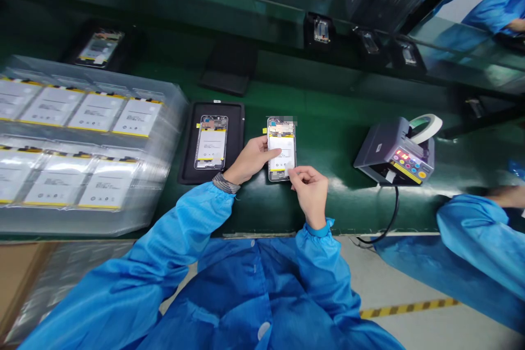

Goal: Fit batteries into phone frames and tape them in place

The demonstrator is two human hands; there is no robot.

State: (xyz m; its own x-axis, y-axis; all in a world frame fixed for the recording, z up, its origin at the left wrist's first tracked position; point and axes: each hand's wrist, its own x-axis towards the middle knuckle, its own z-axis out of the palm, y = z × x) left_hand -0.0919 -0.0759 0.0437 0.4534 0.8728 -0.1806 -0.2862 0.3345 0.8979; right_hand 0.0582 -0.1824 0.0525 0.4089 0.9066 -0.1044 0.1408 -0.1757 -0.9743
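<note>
An opened phone (281, 145) with a white battery lies on the green bench in front of me. My left hand (251, 159) holds its left side, the thumb lying across the battery. At the phone's lower right corner, my right hand (310, 191) has thumb and forefinger pinched together; anything between them is too small to make out. To the left, a second opened phone (211, 145) rests in a black tray (237, 136).
Clear plastic trays of batteries (164, 87) stand at the left. A tape dispenser (381, 147) with a cable sits at the right. Beyond, a belt (283, 33) bears phones in black trays. A co-worker's sleeve (476, 224) is at the right edge.
</note>
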